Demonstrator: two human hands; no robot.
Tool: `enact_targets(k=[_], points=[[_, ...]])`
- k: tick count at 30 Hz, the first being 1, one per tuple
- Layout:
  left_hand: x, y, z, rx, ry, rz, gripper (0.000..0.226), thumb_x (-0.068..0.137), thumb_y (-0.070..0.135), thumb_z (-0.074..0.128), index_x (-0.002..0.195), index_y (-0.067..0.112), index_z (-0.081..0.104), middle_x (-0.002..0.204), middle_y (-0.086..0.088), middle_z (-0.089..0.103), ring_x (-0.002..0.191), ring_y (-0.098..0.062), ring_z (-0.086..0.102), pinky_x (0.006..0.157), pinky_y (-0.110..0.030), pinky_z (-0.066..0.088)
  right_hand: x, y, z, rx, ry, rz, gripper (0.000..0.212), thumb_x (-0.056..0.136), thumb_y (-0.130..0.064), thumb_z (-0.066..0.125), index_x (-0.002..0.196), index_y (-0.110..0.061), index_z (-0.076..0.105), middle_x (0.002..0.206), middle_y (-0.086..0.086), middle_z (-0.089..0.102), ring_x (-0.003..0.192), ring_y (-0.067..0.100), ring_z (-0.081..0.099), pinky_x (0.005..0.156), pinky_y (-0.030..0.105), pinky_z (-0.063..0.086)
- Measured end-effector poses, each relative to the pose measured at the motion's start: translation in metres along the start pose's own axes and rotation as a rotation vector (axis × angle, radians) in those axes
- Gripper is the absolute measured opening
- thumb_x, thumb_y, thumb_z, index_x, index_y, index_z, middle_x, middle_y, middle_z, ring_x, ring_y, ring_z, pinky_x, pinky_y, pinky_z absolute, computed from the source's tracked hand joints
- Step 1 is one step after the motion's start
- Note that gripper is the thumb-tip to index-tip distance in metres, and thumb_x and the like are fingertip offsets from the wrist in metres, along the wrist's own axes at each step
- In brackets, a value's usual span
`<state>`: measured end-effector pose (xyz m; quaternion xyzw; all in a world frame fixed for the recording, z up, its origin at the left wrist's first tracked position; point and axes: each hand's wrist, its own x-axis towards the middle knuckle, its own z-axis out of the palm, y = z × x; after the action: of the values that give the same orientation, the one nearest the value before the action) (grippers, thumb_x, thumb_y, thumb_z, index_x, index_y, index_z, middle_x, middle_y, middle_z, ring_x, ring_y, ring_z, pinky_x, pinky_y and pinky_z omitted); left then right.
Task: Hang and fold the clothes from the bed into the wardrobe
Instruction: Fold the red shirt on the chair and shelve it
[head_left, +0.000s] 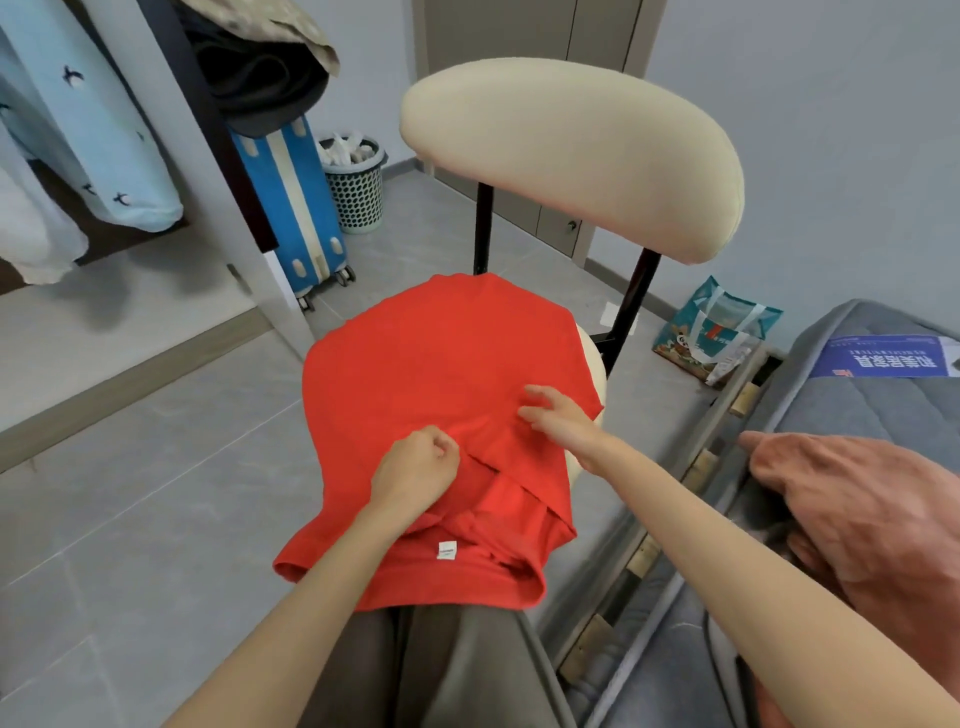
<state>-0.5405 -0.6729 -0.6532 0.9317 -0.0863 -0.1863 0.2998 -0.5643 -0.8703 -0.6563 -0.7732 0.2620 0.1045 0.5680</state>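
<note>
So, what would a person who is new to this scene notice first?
First the bright red T-shirt, spread over the seat of the cream padded chair in the middle. The left hand grips a fold of it; the right hand reaches onto the cloth beside it. A blue hard suitcase stands on the floor at upper left.

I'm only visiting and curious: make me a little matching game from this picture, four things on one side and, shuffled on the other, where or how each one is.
Things:
1. red T-shirt
2. suitcase
3. mesh basket
4. left hand

States:
A. stands on its wheels on the floor
B. grips a fold of red cloth
C. lies spread over the seat of the chair
D. has white plastic in it

Pairs: 1-C, 2-A, 3-D, 4-B
</note>
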Motion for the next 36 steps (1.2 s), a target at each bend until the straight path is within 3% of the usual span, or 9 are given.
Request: enact_targets(k=[4,10,14,19,22,24,29,34,36], points=[[0.001,-0.037,-0.031,-0.124,0.041,-0.041,0.011,0.090,0.022,0.056,0.092,0.021,0.067,0.096,-0.003,0.073,0.102,-0.023,0.064,0.090,-0.034,0.048,-0.012,-0.007,0.017,-0.122,0.073,-0.157,0.027,0.096,-0.014,0.054,0.122,-0.012,0.062,0.105,0.003,0.065,0.094,0.015,0.059,0.091,0.029,0.044],[-0.025,-0.110,-0.069,-0.374,0.115,-0.192,0.012,0.091,0.012,0.055,0.089,0.019,0.065,0.088,-0.003,0.070,0.096,-0.024,0.065,0.088,-0.033,0.049,-0.038,-0.046,0.076,-0.196,-0.139,-0.309,0.017,0.093,-0.008,0.055,0.100,-0.020,0.064,0.090,-0.004,0.066,0.073,0.001,0.054,0.071,0.018,0.040],[-0.053,-0.153,-0.082,-0.460,0.138,-0.276,0.016,0.092,0.009,0.052,0.084,0.020,0.062,0.096,-0.009,0.070,0.078,-0.020,0.057,0.073,-0.028,0.041,-0.060,-0.067,0.132,-0.306,-0.285,-0.426,0.019,0.092,-0.005,0.055,0.097,-0.021,0.064,0.090,-0.005,0.067,0.076,0.001,0.055,0.078,0.021,0.044],[-0.079,-0.193,-0.077,-0.583,0.092,-0.425,0.017,0.093,0.011,0.050,0.080,0.020,0.055,0.087,-0.003,0.064,0.062,-0.012,0.051,0.055,-0.021,0.040,-0.085,-0.075,0.195,-0.656,-0.480,-0.522,0.020,0.086,-0.025,0.069,0.104,-0.016,0.069,0.100,-0.005,0.070,0.080,-0.003,0.059,0.079,0.013,0.046],[-0.088,-0.206,-0.069,-0.631,0.059,-0.458,0.017,0.095,0.013,0.049,0.080,0.018,0.054,0.083,0.000,0.063,0.058,-0.010,0.049,0.048,-0.017,0.039,-0.091,-0.069,0.208,-0.914,-0.559,-0.542,0.038,0.079,-0.031,0.075,0.112,-0.014,0.066,0.109,-0.001,0.068,0.096,0.011,0.062,0.088,0.023,0.046],[-0.091,-0.211,-0.064,-0.651,0.023,-0.483,0.010,0.097,0.016,0.047,0.091,0.014,0.055,0.091,-0.002,0.065,0.059,-0.010,0.050,0.052,-0.020,0.039,-0.091,-0.065,0.211,-1.034,-0.514,-0.596,0.031,0.081,-0.025,0.073,0.110,-0.013,0.066,0.108,0.002,0.069,0.102,0.018,0.063,0.088,0.028,0.045],[-0.085,-0.214,-0.049,-0.782,-0.101,-0.563,0.020,0.100,0.025,0.042,0.113,0.014,0.052,0.115,-0.007,0.066,0.069,-0.009,0.057,0.061,-0.020,0.046,-0.089,-0.062,0.210,-0.889,-0.285,-0.583,0.008,0.088,-0.020,0.065,0.095,-0.018,0.068,0.095,-0.001,0.072,0.095,0.016,0.065,0.086,0.032,0.047],[-0.062,-0.205,-0.031,-1.193,-0.185,-0.717,0.044,0.101,0.032,0.043,0.140,0.012,0.039,0.133,-0.018,0.054,0.116,-0.028,0.056,0.083,-0.031,0.048,-0.083,-0.058,0.203,-0.607,-0.208,-0.502,0.006,0.088,-0.021,0.068,0.086,-0.017,0.063,0.076,-0.003,0.066,0.071,0.008,0.057,0.073,0.026,0.041],[-0.053,-0.202,-0.027,-1.442,-0.173,-0.765,0.043,0.101,0.032,0.044,0.139,0.012,0.042,0.130,-0.019,0.056,0.119,-0.027,0.055,0.088,-0.031,0.045,-0.080,-0.057,0.199,-0.489,-0.216,-0.454,0.008,0.088,-0.018,0.068,0.083,-0.017,0.063,0.075,0.000,0.066,0.070,0.009,0.054,0.074,0.029,0.041]])
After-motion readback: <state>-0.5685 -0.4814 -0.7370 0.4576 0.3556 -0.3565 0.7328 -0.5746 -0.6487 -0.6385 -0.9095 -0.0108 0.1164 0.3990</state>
